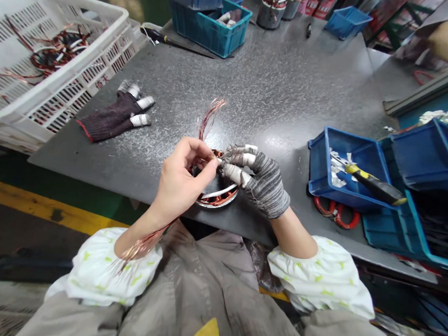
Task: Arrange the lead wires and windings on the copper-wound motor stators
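Observation:
A round motor stator [217, 196] with copper windings and white sleeving sits at the near edge of the grey table [279, 89]. My bare left hand [181, 177] pinches thin copper wires [209, 116] that rise from it in a loose bunch. My right hand [256, 179], in a grey knitted glove with taped fingertips, grips the stator's right side, fingers curled on the winding. More copper strands [143, 245] trail down past my left wrist.
A spare dark glove [116, 115] lies to the left. A white crate [40, 60] with copper coils stands far left. Blue bins [347, 164] at the right hold a yellow-handled tool [369, 182]; red-handled scissors [336, 213] lie beneath. Teal bins [210, 24] and a screwdriver [173, 40] sit behind.

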The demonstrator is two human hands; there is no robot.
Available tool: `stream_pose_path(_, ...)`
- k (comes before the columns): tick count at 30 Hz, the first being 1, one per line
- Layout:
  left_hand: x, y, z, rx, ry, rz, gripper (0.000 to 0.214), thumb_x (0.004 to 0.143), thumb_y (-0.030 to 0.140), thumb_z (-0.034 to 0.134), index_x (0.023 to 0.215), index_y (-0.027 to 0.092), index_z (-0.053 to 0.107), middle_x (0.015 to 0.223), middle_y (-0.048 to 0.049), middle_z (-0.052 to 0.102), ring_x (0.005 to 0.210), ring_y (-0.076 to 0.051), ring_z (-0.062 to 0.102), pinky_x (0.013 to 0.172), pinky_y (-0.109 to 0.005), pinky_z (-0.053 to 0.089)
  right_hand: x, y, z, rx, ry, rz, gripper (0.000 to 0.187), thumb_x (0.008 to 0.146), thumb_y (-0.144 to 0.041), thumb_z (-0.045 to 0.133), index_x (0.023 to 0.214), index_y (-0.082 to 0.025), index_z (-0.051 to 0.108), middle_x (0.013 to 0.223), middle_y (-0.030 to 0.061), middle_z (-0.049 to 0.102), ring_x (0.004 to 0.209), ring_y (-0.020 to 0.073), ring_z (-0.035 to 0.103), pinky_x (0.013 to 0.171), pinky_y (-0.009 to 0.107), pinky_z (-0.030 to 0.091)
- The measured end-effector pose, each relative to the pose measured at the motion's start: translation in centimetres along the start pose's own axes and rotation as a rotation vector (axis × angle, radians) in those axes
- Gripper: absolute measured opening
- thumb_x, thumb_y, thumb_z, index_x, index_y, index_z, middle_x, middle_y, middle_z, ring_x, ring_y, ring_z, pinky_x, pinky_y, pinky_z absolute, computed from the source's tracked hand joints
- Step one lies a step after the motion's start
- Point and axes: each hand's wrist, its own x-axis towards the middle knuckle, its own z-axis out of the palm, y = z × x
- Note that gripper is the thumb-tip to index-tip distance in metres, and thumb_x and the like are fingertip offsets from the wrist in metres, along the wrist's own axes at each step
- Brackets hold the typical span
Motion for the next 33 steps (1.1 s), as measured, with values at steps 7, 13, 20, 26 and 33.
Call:
stream_pose_path(7,0.13,0.17,-0.1,-0.022,-0.043,-0.036,0.018,0.086,0.029,0.076,0.092,0.022,0.061,0.085,0.0003,0.071,0.075,-0.014,0.068,0.072,-0.026,0.055,0.11,-0.05,0.02,0.003,-0.015,0.011,0.024,0.093,-0.049,0.076,0.092,-0.025,0.083,0.1,0.0054,0.08,0.096,0.0205,0.073,0.092,0.038,0.061)
stream_pose_path(13,0.19,0.27,-0.2,0.041,-0.079,-0.022,0.011,0.087,0.028,0.075,0.095,0.02,0.074,0.086,-0.0021,0.077,0.074,-0.015,0.068,0.072,-0.028,0.056,-0.06,0.42,0.13,0.016,0.002,-0.003,0.025,0.094,-0.049,0.075,0.096,-0.025,0.083,0.101,0.0049,0.079,0.098,0.0207,0.074,0.093,0.038,0.061)
stream_pose_path(20,0.28,0.65,-0.35,0.103,-0.102,0.006,0.004,0.087,0.021,0.073,0.089,0.022,0.077,0.087,-0.0006,0.079,0.074,-0.015,0.07,0.074,-0.028,0.056,-0.19,0.61,-0.01,0.029,-0.006,-0.002,0.02,0.094,-0.044,0.077,0.098,-0.026,0.084,0.105,0.0046,0.08,0.101,0.0209,0.074,0.096,0.038,0.06)
stream_pose_path(26,0.25,0.46,-0.39,0.122,-0.107,0.023,0.006,0.086,0.019,0.073,0.09,0.021,0.078,0.09,-0.0017,0.079,0.078,-0.016,0.071,0.079,-0.029,0.058,-0.4,0.84,-0.01,0.031,0.017,0.009,0.018,0.093,-0.042,0.079,0.1,-0.026,0.084,0.109,0.0054,0.079,0.106,0.0216,0.073,0.102,0.04,0.057)
stream_pose_path(33,0.33,0.72,-0.49,0.082,-0.128,-0.016,0.012,0.087,0.02,0.071,0.096,0.019,0.078,0.098,-0.004,0.079,0.082,-0.016,0.071,0.083,-0.03,0.057,-0.17,0.42,-0.17,0.022,-0.021,0.034,0.024,0.093,-0.047,0.077,0.099,-0.025,0.084,0.106,0.0054,0.079,0.102,0.0216,0.073,0.1,0.04,0.058)
